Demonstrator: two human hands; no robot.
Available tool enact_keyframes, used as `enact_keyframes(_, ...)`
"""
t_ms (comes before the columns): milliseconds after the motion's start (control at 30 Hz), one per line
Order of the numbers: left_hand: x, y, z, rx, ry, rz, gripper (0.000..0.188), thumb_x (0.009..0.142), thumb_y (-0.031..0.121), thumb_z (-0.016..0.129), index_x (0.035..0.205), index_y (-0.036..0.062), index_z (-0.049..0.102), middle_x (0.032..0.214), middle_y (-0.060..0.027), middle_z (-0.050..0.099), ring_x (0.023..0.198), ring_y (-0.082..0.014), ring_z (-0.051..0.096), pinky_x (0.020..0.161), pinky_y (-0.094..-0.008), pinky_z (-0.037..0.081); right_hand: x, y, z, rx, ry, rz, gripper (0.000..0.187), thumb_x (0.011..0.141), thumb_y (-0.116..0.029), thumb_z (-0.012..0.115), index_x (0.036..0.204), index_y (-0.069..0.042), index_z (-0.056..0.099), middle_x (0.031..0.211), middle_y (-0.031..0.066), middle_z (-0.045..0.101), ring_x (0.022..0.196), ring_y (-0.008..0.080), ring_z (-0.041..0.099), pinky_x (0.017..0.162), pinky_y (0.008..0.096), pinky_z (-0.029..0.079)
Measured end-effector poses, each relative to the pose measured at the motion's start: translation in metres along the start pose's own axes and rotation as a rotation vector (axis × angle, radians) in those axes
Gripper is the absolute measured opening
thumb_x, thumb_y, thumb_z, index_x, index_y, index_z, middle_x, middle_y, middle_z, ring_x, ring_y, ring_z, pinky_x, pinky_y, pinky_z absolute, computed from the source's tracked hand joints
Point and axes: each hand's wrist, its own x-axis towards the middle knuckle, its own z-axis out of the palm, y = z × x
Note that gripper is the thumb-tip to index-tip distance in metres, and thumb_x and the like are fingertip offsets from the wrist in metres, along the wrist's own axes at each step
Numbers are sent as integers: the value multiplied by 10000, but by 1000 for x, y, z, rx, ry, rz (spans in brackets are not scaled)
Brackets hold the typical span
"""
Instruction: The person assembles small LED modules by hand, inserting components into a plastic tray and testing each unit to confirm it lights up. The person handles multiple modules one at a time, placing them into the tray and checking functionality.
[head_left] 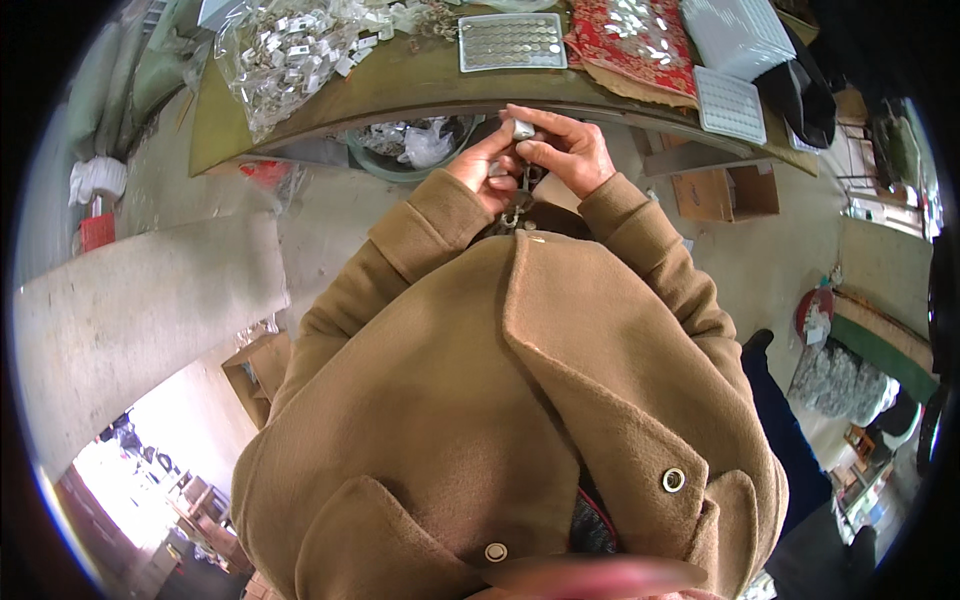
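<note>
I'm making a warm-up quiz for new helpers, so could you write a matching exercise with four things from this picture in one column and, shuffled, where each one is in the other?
Things
1. Small white piece
2. Cardboard box
3. Basin
4. Red patterned cloth

Places
A. On the table, with shiny pieces lying on it
B. Partly hidden by the table's edge, with clear plastic in it
C. Between the fingers of the left hand and right hand
D. On the floor, its open side showing

Pairs: 1-C, 2-D, 3-B, 4-A
</note>
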Motion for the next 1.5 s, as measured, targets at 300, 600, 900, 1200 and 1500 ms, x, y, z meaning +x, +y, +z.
enact_keyframes(300,3,8,22,151,93,69,249,924,358,626,1009,125,605,829,28,594,654,-87,532,518,-213,393,11,-7,-16,-759,159,-587,340,736,6,684,1069,-61,676,952,131,681,847,298,644,737,371,533)
enact_keyframes(600,19,11,24,842,-20,231,254,902,243,659,1081,67,696,921,-29,702,770,-61,631,597,-187,439,1,-32,-73,-565,317,-199,185,841,-104,683,1008,-25,700,976,129,702,845,195,677,760,322,536)
enact_keyframes(900,36,23,46,642,-64,175,263,932,206,590,1104,22,664,705,39,593,577,-42,556,504,-174,419,65,-37,-124,-1127,525,-176,198,846,-268,624,943,-121,715,923,107,670,857,323,646,739,408,515)
enact_keyframes(1200,46,20,31,493,-81,78,297,942,204,584,1124,-26,638,737,0,617,580,-66,542,527,-199,436,66,-25,-113,-1234,508,-205,112,856,-212,617,881,-133,692,862,77,626,807,312,632,696,412,510)
enact_keyframes(1500,43,20,36,575,-5,49,360,1006,277,452,1166,-3,612,753,-2,606,611,-83,541,540,-218,437,80,-25,-109,-1263,515,-145,151,849,-272,628,913,-150,690,906,76,640,837,312,635,709,428,509)
